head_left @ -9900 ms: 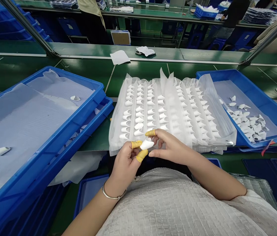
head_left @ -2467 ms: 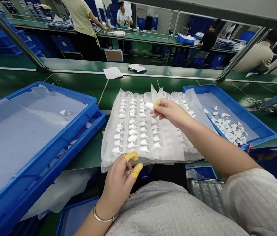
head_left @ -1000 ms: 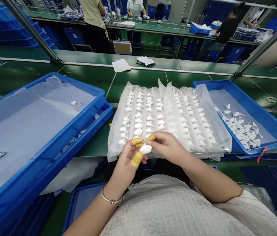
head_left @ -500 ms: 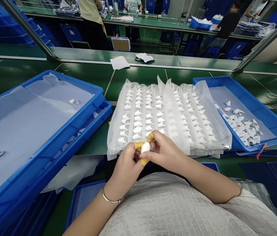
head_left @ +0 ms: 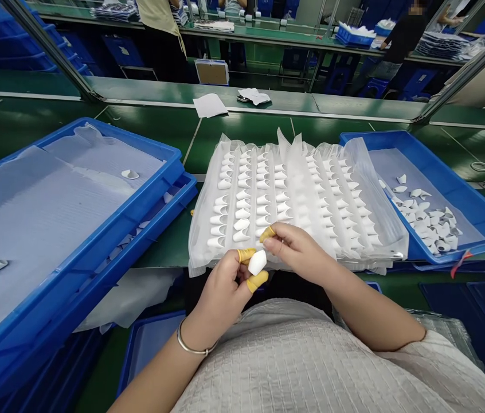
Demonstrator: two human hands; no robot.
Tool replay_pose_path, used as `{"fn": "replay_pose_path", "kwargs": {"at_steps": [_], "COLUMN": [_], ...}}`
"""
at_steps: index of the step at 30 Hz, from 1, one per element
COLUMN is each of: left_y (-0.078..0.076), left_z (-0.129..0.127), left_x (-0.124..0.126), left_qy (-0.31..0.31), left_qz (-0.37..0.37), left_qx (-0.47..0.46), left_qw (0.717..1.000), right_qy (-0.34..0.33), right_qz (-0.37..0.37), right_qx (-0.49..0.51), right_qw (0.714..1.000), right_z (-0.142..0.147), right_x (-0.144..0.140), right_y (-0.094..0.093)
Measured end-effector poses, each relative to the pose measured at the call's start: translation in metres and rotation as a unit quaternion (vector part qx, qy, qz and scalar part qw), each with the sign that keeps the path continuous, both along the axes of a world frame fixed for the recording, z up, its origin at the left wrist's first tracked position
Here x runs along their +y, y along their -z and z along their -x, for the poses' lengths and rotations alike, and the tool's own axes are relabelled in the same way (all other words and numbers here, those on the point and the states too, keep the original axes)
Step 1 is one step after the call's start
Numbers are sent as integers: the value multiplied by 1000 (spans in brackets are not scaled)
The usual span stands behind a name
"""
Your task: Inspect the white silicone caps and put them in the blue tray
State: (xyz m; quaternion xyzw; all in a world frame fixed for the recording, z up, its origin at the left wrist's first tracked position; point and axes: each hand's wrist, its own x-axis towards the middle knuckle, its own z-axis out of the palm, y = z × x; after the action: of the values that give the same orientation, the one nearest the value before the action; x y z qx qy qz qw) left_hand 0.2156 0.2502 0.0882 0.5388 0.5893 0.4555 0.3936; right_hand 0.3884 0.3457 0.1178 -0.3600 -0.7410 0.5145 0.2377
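A: Where was the cap [head_left: 257,262]?
B: Lower centre of the frame, just below the sheet [head_left: 298,195] of capped rows. Left hand [head_left: 221,292] pinched it between thumb and forefinger, both in yellow cots.
A: Right hand [head_left: 298,252]?
B: Fingers curled loosely, tips touching the cap's upper end; no firm grip that I could tell.
A: Handling?
B: Looked light, small, thin-walled, probably smooth and slippery. Best held by the sides near the open end, gently.
A: Around?
B: Left bin [head_left: 96,229] at frame left, right bin [head_left: 474,201] with loose caps at right.
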Motion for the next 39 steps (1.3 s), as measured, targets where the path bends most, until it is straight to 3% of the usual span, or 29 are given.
{"fn": "replay_pose_path", "kwargs": {"at_steps": [3, 8, 12, 15, 21, 25, 27, 31, 33, 39], "left_y": [1, 4, 1, 0, 0, 1, 3, 3, 2, 1], "left_z": [-1, -1, 0, 1, -1, -2, -2, 0, 0, 0], "left_x": [1, 2, 2, 1, 4, 4, 4, 2, 2, 3], "left_qy": [-3, 0, 14, 6, -12, -5, 2, 19, 12, -3], "left_qz": [10, 48, 70, 46, -77, -125, -138, -159, -153, -110], "left_qx": [-11, -104, -158, -133, 50, 139, 143, 130, 119, 69], "left_qw": [1000, 993, 985, 990, 996, 982, 980, 979, 981, 992], "right_qy": [-52, -67, -73, -82, -52, -31, -30, -13, 4, -48], "right_qz": [-23, -17, -109, -145, -58, -107, -85, 91, 132, 61], "right_qx": [-28, 33, 33, 24, -11, -70, -59, 18, 44, 15], "right_qw": [998, 997, 991, 986, 997, 991, 994, 996, 990, 997], "right_z": [-5, -9, -14, -17, -7, 4, 6, 3, 0, -9], "right_x": [1, 3, 3, 3, -6, -14, -14, -4, 1, 4], "right_y": [-1, 1, 6, 8, 4, -1, -1, 5, 8, 4]}}
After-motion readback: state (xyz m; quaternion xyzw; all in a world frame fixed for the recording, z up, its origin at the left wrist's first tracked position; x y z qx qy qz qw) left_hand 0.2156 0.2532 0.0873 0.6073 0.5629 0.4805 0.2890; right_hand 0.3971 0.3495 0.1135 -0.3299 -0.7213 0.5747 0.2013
